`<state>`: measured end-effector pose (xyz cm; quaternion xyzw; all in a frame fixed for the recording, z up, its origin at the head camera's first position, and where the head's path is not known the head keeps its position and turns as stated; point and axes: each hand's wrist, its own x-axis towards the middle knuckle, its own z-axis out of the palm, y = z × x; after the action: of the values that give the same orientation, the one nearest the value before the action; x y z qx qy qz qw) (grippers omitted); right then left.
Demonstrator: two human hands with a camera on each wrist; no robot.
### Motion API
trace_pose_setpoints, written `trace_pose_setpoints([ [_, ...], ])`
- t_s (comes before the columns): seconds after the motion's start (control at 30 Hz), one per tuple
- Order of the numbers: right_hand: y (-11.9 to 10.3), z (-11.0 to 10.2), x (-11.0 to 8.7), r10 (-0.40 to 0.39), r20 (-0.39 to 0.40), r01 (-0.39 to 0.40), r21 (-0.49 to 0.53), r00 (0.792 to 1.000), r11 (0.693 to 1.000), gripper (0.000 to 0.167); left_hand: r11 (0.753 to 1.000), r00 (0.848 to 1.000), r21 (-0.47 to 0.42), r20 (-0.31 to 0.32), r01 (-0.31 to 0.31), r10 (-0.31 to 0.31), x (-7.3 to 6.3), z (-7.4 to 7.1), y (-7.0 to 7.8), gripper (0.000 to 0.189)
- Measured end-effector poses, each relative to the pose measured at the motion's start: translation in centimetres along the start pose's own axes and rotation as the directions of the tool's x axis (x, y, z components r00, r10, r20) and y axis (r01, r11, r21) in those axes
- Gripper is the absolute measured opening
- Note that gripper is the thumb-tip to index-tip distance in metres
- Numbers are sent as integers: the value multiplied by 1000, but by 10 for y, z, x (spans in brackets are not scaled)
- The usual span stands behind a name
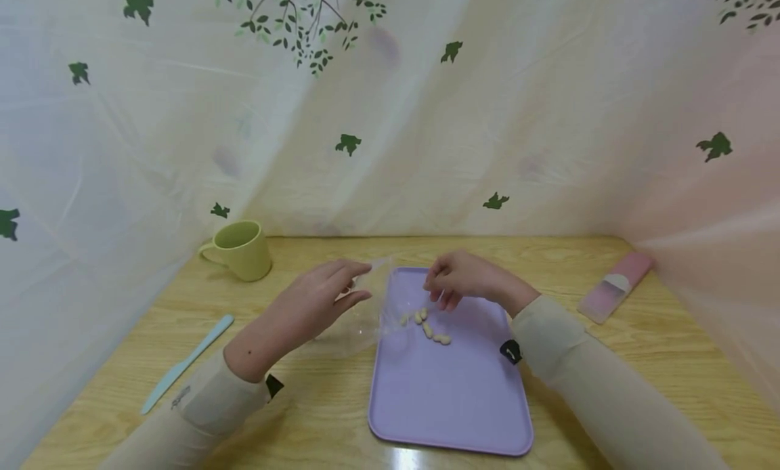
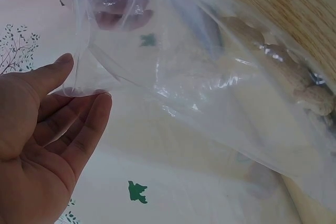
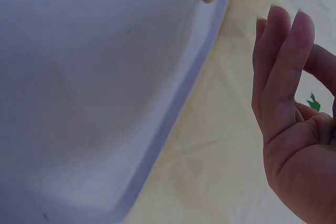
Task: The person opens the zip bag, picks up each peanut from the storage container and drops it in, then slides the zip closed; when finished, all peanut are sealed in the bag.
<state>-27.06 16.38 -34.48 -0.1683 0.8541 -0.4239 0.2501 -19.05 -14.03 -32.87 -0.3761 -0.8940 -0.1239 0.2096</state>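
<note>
- Right hand [image 1: 466, 277]: fingers loosely bent above the far end of the tray, tips toward the left hand; I cannot tell whether they pinch anything.
- Left hand [image 1: 317, 297]: thumb and fingers parted, lightly bent at the rim of a clear plastic bag [image 2: 173, 82]; I cannot tell whether the film is nipped anywhere.
- Just below the right fingertips, slightly toward the person, a few loose peanuts [image 1: 428, 330] lie on the tray in a ragged line, slanting from far left to near right.
- The right hand is clearly nearer to those peanuts; the left is farther off, with the bag between.
- Leftward from the right fingertips stands the bag, its loose upper edge beside the left fingers, its side overlapping the tray's left border. More peanuts [image 2: 315, 98] show through the film, apparently inside.
- The purple tray [image 1: 447, 402] has its long side running away from the person.
- Farther out on the wooden table [image 1: 317, 416]: a green mug [image 1: 246, 253] and pale blue knife [image 1: 177, 373] to the left, a pink case [image 1: 618, 287] to the right.
</note>
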Motion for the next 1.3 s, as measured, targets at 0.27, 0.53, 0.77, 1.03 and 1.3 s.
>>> trace_pose_setpoints([
  [0.27, 10, 7, 14, 75, 105, -68, -67, 992, 995, 17, 1000, 1000, 0, 9, 7, -7, -1, 1, 0, 47],
  [0.53, 11, 16, 19, 118, 150, -105, -92, 982, 990, 12, 1000, 1000, 0, -10, -6, 6, -1, 2, 0, 46],
  [0.77, 10, 20, 20, 142, 152, -126, -110, 978, 986, 13, 1000, 1000, 3, -8, -2, 2, -2, 3, 0, 46],
  [1.03, 10, 21, 23, 137, 157, -117, -132, 978, 984, 14, 1000, 1000, -9, -19, -18, 18, -2, 3, 0, 46],
  [1.3, 9, 21, 23, 141, 158, -122, -121, 977, 985, 14, 1000, 1000, -8, -18, -19, 19, -2, 2, -1, 46],
])
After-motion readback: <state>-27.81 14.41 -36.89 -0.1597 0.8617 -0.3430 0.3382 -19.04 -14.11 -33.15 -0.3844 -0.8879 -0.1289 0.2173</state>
